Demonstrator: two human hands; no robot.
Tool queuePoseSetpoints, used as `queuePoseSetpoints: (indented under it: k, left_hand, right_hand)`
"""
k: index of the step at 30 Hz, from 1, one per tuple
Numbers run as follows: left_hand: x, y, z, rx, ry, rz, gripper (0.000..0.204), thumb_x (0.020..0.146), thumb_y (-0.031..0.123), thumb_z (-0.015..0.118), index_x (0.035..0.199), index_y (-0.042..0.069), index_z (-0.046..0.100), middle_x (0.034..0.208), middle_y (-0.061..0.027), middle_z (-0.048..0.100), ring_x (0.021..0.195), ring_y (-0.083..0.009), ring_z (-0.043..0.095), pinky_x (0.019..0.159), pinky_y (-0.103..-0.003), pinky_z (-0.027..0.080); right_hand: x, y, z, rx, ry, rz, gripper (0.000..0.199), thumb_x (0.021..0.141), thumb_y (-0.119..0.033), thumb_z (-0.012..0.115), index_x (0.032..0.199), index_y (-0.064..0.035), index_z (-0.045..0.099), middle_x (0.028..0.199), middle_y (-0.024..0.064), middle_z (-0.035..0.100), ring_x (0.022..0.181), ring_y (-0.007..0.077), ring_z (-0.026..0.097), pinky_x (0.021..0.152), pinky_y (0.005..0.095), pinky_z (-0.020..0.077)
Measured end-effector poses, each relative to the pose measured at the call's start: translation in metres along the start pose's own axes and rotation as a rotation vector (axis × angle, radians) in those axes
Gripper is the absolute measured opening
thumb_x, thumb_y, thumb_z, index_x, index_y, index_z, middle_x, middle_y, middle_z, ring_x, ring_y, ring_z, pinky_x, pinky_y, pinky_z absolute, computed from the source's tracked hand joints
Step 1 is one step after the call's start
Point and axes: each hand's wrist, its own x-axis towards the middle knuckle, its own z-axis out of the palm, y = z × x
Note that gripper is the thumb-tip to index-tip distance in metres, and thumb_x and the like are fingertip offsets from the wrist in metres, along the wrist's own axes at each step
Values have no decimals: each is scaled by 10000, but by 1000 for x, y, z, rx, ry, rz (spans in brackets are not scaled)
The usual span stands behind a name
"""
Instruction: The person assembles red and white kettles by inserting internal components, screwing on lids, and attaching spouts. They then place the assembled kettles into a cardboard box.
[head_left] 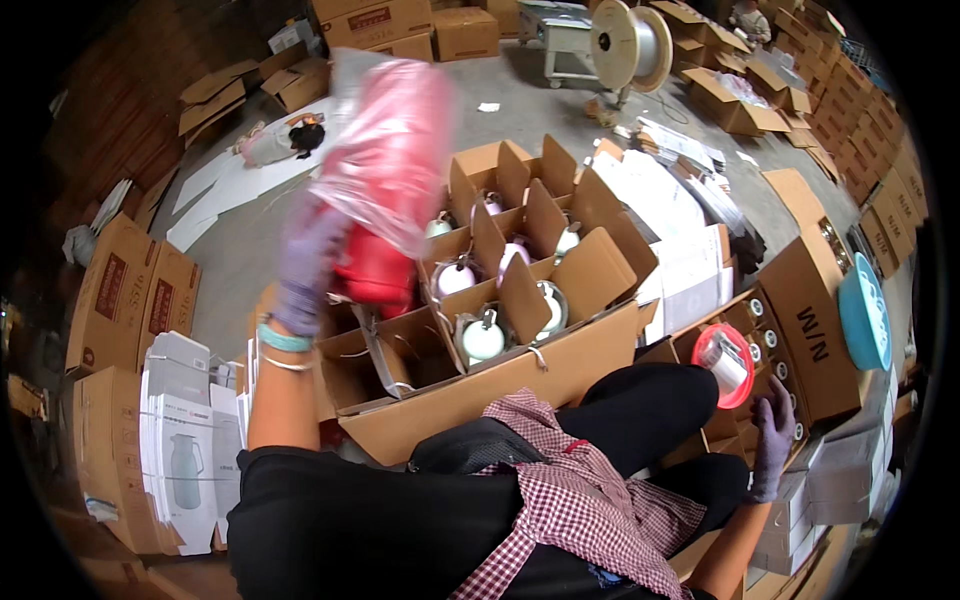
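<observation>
The gloved left hand (305, 270) grips a red flask (375, 268) sheathed in a clear plastic bag (385, 150), held above the open divided carton (480, 385) of bagged flasks; its fingers are wrapped tight round the flask body. The gloved right hand (772, 440) rests loosely spread and holding nothing on a neighbouring carton (815, 340), just beside a red tape roll (724, 363).

Red jug (372, 268): glossy red body, lifted above the front-left cell of the divided carton, tilted – blurred by motion.
Clear plastic bag (385, 150): thin, crinkled, pink where the red shows through – wraps the jug's upper part and rises loosely above it.
Hold: left hand (305, 265), in a purple glove, grips the jug's left side.
Right hand (772, 432): purple glove, fingers spread, resting on a second carton's edge.
</observation>
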Motion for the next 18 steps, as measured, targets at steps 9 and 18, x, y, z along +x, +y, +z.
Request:
queuePoseSetpoints:
  k: [9, 18]
  left_hand:
    - [12, -34, -168, 488, 41, -283, 234, 872, 216, 668, 928, -8, 699, 713, 6, 614, 614, -87, 538, 569, -264, 442]
    - [19, -91, -169, 850, -442, -774, 295, 791, 297, 710, 850, 8, 704, 694, -30, 622, 624, -121, 554, 562, -286, 435]
  right_hand:
    - [6, 14, 1, -152, -101, 76, 422, 969, -49, 570, 1389, -26, 533, 1024, 19, 617, 883, 64, 539, 756, 191, 422]
    - [17, -5, 32, -214, -206, 93, 415, 978, -90, 572, 1385, -19, 537, 1154, 45, 628, 983, 100, 572, 874, 232, 459]
